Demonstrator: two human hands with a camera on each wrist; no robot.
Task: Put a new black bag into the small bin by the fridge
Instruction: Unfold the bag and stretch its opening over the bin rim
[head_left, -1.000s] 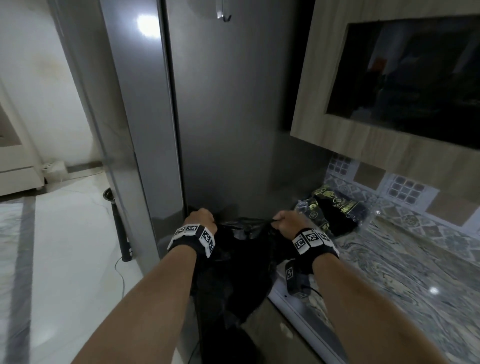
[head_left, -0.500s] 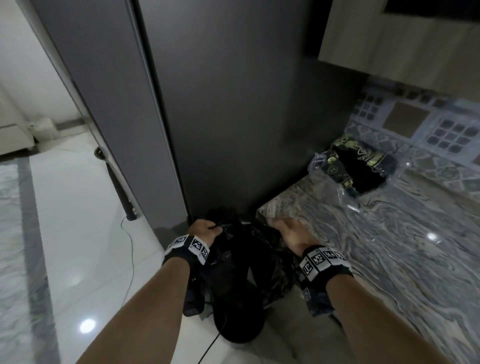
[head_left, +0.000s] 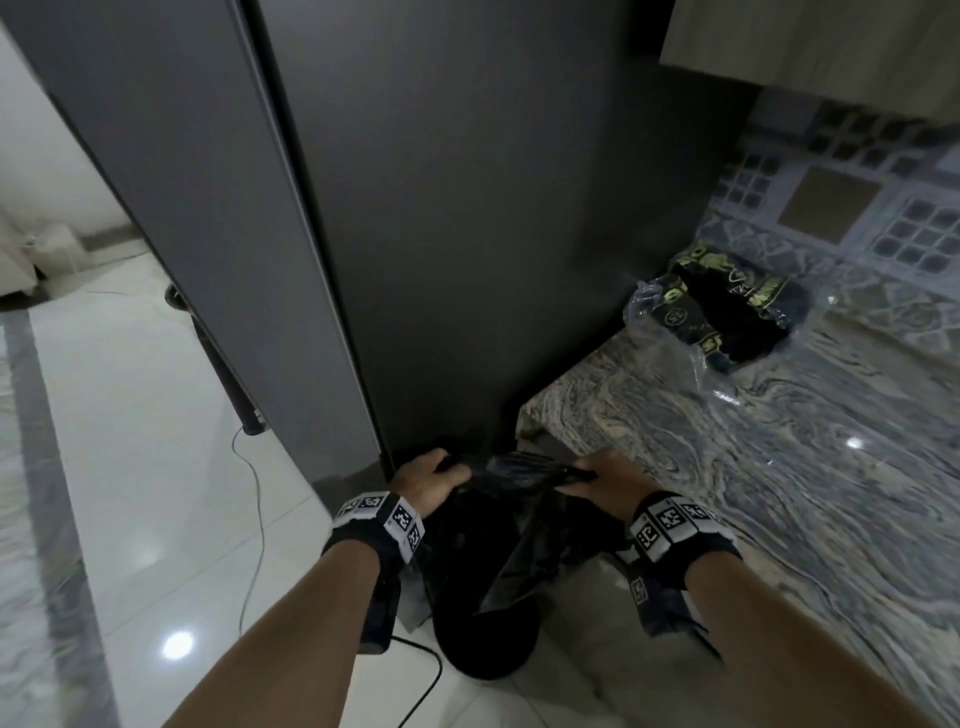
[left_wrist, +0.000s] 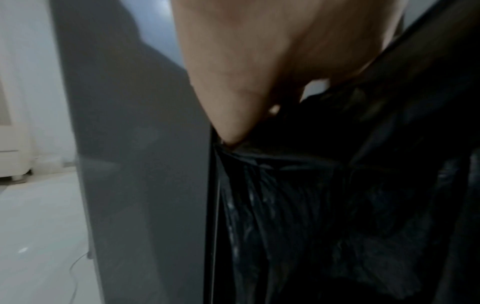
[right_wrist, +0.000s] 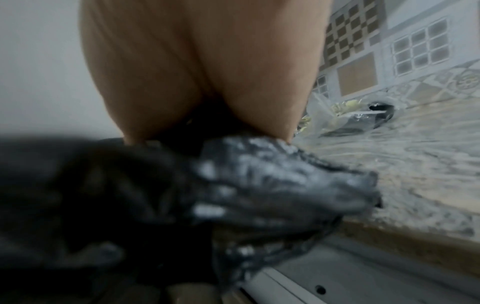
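- The black bag (head_left: 511, 470) is held stretched sideways between the left hand (head_left: 426, 480) and the right hand (head_left: 608, 475), both gripping it.
- The small bin (head_left: 485, 647) is seen right under both hands, lower middle of the frame.

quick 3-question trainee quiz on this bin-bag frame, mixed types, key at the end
1. True or false: the left hand and right hand each grip the black bag.
2. The small bin stands: A) on the countertop, B) on the floor by the fridge, C) inside a cabinet.
3. Fill in: the clear packet of bags lies on the ____.

Key: 1 true; 2 B; 3 countertop.
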